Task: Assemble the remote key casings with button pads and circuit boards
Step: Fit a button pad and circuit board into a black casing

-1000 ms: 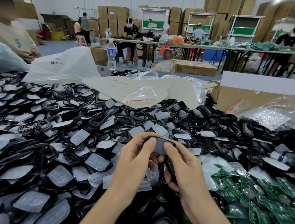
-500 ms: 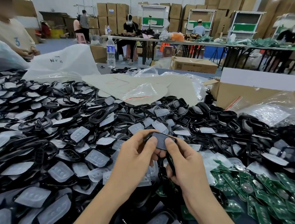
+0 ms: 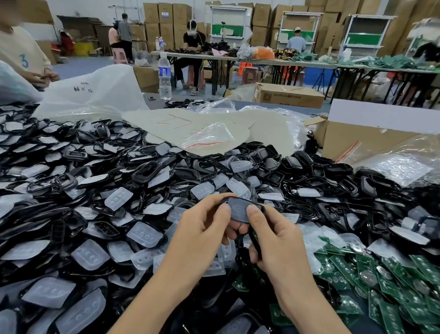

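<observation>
Pinching one glossy black casing: left hand, right hand.

Glossy black plastic, frosted pads and green boards on one table.

The casings heaped from 9 to 2 o'clock were hard black plastic with a high gloss; the button pads among them were milky, translucent and matt. The raised casing at centre showed a dull grey pad inside a shiny black rim. At 4 o'clock the circuit boards were smooth green with silvery metal discs. At 2 o'clock stood a matt brown cardboard box; at 11 o'clock, a crinkled, shiny plastic bag.
</observation>
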Available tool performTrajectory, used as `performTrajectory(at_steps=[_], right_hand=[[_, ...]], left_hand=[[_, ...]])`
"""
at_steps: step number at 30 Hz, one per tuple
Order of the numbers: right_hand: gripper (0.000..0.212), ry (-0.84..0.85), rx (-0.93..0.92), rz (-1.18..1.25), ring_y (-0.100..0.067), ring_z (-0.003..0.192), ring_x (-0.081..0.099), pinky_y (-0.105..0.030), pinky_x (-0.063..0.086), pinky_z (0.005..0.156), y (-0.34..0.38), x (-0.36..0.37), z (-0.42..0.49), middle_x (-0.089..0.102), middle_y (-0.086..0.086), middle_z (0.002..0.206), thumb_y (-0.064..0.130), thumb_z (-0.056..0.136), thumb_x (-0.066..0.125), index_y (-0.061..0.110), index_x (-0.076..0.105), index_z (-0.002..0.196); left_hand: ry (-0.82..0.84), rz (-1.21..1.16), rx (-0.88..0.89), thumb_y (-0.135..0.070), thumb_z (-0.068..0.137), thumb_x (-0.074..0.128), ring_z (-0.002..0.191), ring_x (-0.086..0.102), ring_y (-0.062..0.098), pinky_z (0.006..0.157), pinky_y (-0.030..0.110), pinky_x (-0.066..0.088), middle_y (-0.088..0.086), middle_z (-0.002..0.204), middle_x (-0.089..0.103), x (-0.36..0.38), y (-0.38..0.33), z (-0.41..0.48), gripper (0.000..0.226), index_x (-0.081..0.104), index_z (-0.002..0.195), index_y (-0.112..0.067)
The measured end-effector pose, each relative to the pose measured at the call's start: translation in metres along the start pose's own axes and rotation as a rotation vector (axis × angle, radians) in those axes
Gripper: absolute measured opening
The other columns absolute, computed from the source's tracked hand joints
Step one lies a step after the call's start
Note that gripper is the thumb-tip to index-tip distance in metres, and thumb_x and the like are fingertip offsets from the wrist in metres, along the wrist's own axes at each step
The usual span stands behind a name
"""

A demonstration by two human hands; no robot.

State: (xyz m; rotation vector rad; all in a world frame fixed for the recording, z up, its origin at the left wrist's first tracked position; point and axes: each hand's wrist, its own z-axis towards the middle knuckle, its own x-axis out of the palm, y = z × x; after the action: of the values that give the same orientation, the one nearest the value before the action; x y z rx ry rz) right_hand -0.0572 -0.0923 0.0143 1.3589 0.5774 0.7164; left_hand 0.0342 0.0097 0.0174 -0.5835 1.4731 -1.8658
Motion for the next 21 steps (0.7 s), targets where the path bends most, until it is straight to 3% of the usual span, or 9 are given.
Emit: performTrajectory(at_steps=[6,14,21], right_hand=[[0.024,0.031,-0.013,-0.008,-0.011,0.043,0.047,-0.016,0.035,0.039,0.0011,-0.0005,-0.0017,0.061,0.009,0.062,0.036,0.102,0.055,0.035,0.073,0.087],[0.029,0.015,-0.012,-0.017,-0.009,0.042,0.047,-0.014,0.033,0.039,0.0029,-0.0007,-0.0019,0.055,0.012,0.055,0.036,0.104,0.053,0.036,0.071,0.080],[0.028,0.030,-0.037,-0.025,-0.010,0.044,0.045,-0.017,0.036,0.040,0.0014,0.0011,-0.0015,0.057,0.010,0.064,0.026,0.105,0.050,0.031,0.067,0.084]], left_hand=[[0.020,0.002,-0.015,-0.015,0.101,0.056,0.066,0.065,0.008,0.063,0.018,0.051,0.005,0.079,0.076,-0.0045,0.0007,0.0014,0.015,0.068,0.107,-0.021],[0.016,0.022,0.036,-0.016,0.105,0.050,0.069,0.065,0.008,0.066,0.018,0.050,0.003,0.080,0.076,-0.0032,0.0038,0.0018,0.022,0.070,0.107,-0.025],[0.005,0.007,0.034,-0.015,0.105,0.050,0.069,0.066,0.010,0.065,0.018,0.051,0.002,0.080,0.075,-0.0031,0.0038,0.0023,0.022,0.070,0.105,-0.024]])
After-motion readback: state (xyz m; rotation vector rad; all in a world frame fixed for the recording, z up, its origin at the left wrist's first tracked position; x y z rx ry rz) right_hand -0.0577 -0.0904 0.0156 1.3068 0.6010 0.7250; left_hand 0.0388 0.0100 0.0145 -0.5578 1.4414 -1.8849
